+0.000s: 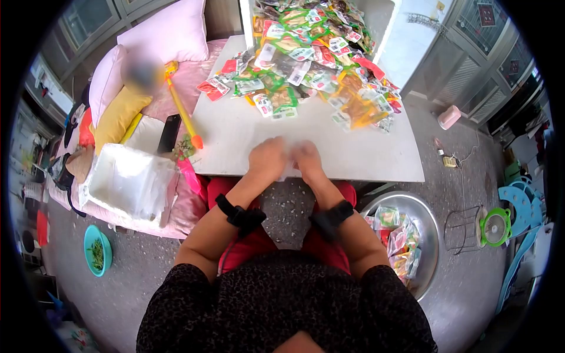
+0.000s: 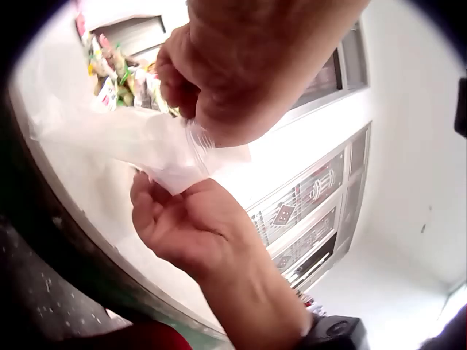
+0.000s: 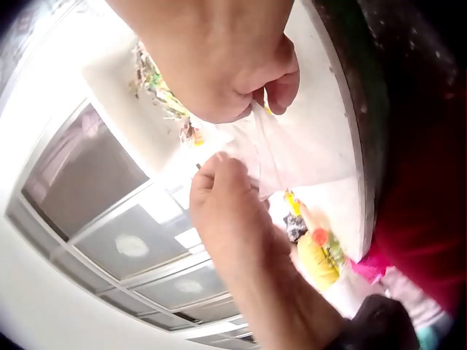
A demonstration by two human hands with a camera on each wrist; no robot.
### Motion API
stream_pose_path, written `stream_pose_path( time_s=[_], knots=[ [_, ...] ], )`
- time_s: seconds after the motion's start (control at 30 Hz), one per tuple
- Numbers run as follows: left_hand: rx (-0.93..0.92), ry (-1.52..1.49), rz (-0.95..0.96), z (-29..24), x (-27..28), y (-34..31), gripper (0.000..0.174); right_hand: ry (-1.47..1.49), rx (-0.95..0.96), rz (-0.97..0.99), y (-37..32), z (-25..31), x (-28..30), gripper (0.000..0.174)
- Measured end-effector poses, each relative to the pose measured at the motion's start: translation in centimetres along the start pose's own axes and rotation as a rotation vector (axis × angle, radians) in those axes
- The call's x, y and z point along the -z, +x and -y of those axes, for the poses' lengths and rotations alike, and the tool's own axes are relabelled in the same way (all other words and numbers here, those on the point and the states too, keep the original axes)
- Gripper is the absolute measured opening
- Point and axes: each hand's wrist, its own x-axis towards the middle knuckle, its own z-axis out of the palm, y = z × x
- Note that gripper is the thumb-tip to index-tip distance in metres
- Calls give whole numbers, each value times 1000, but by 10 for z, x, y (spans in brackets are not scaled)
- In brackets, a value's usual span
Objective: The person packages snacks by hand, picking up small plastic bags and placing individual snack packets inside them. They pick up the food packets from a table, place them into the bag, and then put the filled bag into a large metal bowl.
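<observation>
Both hands are close together over the near edge of the white table (image 1: 235, 135). My left hand (image 1: 268, 159) and my right hand (image 1: 306, 159) pinch a thin, clear plastic bag (image 2: 135, 138) between them. In the left wrist view the bag hangs between the curled fingers and spreads over the table top. From the right wrist view, the bag (image 3: 299, 157) stretches below the right hand's fingertips. Beyond the hands lies a heap of colourful sealed food packets (image 1: 288, 76), spilling out of a white foam box (image 1: 385, 26).
A large metal basin (image 1: 432, 235) with several packets stands on the floor at right. At left, a white foam box (image 1: 112, 182) with clear bags, a black phone (image 1: 169, 134) and a yellow stick (image 1: 183, 115) lie on a pink seat. A teal basin (image 1: 94, 267) holds greens.
</observation>
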Motion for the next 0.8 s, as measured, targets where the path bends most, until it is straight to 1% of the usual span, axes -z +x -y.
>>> stream_pose_path(
  time_s=[0.07,0.1,0.17,0.2,0.27,0.3,0.37,0.4,0.47,0.5,0.57,0.6,0.67,0.7,0.77,0.8],
  knots=[
    [-63,128,40,-1,4,3,14,-55,64,-85,2,4,-6,35],
    [-90,193,61,-1,4,3,15,-16,62,-84,-2,9,-11,37],
    [-36,-27,37,-4,2,-2,16,63,62,-73,-7,21,-26,40],
    [-13,-137,25,-5,1,-3,17,101,16,-30,0,16,-23,39],
    [-73,-221,24,4,-12,-3,17,175,-78,51,17,2,-7,38],
    [-101,-265,23,8,-18,-4,17,190,-112,55,18,3,-4,37],
    [70,-386,208,13,-27,-3,17,221,-179,61,20,4,-1,35],
    [155,-445,302,15,-31,-3,17,166,-170,68,22,4,0,33],
    [180,-626,245,19,-43,-4,16,60,-152,74,25,2,3,30],
    [186,-718,216,21,-48,-4,16,77,-139,100,27,2,7,26],
    [244,-739,148,25,-57,-1,13,109,-116,150,29,3,16,18],
    [274,-749,113,24,-56,-1,12,8,-42,96,26,4,14,19],
    [154,-395,18,24,-50,-3,10,-192,110,-14,21,6,7,22],
    [92,-219,-28,21,-44,-4,9,-314,230,-54,27,-1,7,24],
    [-41,-127,-59,10,-29,-4,9,-558,468,-134,44,-18,9,27],
    [-107,-79,-75,8,-25,-5,9,-526,406,-112,40,-13,5,27]
  ],
)
